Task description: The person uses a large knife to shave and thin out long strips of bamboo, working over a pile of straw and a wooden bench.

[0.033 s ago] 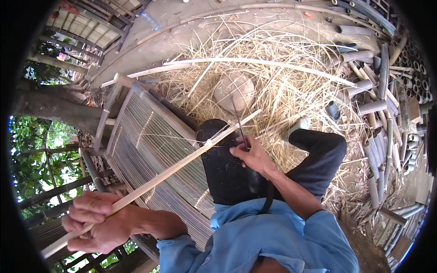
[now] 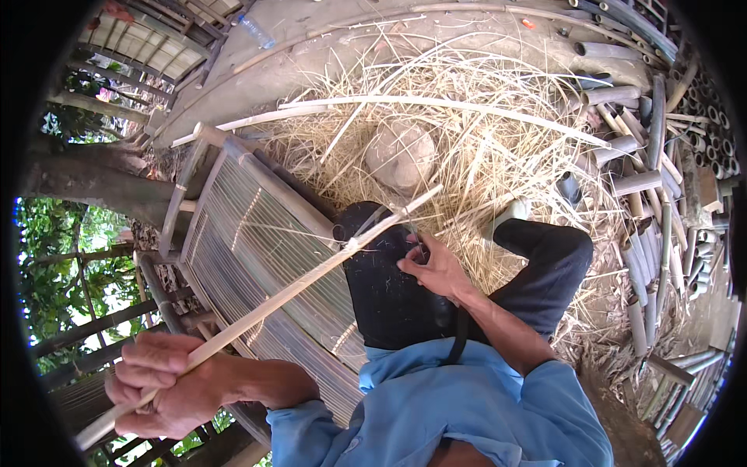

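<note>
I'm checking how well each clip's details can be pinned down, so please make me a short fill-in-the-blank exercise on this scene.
1. The long pale strip is gripped by the person's ____ hand.
2. In the picture, the strip crosses in front of the slatted bench, running from lower left to upper ____.
3. The person's shirt is coloured ____.
4. The plastic bottle lies near the picture's ____ edge.

Missing words: left; right; blue; top.
</note>
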Motion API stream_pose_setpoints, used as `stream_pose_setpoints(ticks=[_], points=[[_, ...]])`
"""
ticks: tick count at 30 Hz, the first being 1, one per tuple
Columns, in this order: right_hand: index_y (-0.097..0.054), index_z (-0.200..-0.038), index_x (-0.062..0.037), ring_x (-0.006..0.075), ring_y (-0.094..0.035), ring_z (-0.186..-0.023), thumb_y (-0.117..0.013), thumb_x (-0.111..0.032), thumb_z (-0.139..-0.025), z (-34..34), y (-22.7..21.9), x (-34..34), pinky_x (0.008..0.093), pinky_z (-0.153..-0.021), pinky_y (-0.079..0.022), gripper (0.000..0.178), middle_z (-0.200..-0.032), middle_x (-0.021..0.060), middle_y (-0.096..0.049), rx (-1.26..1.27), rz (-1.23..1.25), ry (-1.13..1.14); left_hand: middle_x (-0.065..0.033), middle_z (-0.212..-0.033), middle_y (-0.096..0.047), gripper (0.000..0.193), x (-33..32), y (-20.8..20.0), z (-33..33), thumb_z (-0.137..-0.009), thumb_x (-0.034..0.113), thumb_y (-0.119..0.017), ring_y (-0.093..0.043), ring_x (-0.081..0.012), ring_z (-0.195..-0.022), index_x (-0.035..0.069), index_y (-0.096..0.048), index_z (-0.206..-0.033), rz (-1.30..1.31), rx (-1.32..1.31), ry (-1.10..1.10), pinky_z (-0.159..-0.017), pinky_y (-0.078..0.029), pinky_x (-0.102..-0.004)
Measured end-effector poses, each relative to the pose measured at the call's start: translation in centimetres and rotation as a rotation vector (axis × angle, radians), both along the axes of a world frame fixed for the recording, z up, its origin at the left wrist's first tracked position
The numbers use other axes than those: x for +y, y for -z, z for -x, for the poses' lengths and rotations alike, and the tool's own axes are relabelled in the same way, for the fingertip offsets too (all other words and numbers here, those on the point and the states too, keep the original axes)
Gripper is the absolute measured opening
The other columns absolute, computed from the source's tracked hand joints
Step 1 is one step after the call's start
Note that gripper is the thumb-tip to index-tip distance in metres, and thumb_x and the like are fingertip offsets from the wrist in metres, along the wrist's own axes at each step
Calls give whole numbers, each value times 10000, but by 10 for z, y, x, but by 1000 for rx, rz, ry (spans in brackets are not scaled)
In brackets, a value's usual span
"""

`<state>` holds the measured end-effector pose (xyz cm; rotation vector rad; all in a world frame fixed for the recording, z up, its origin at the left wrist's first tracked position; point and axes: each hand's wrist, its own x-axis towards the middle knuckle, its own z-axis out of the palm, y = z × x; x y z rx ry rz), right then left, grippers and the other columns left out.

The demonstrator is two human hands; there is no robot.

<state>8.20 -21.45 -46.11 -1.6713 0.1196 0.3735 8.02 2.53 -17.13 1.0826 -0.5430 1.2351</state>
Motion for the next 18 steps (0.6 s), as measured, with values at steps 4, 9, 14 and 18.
stream_pose_setpoints(ticks=[4, 9, 14, 18], points=[[-607, -1203, 44, 470, -665, -823, -620, -119, -931, -3, 12, -12, 504, -737, -549, 318, -863, 316, -656, -271, 184, -69, -21, -460, -301, 360, 32, -2, 24, -944, 409, -448, -333, -145, -349, 121, -406, -732, -124, -21, -9, -350, -281, -250], [-620, -1124, 33, 457, -670, -787, -638, -102, -902, -35, 11, -16, 488, -736, -553, 260, -841, 286, -665, -405, 322, -164, -23, -441, -281, 380, -1, 16, 14, -965, 427, -436, -319, -148, -334, 128, -399, -733, -74, -13, -39, -345, -282, -261], [-542, -1336, -25, 268, -673, -646, -696, -83, -852, -33, 0, -26, 362, -639, -569, 512, -839, 190, -675, 11, 16, -192, -25, -502, -349, 555, -12, 57, -14, -1030, 605, -347, -391, -146, -411, 115, -450, -791, -140, 10, 37, -410, -297, -265], [-412, -1490, -68, 379, -676, -801, -654, -2, -871, -8, 4, -61, 402, -766, -566, 669, -997, 261, -656, 167, 200, -188, -9, -494, -321, 484, -23, 62, -10, -1048, 508, -418, -364, -133, -397, 131, -433, -745, -95, 38, -18, -386, -251, -245]])
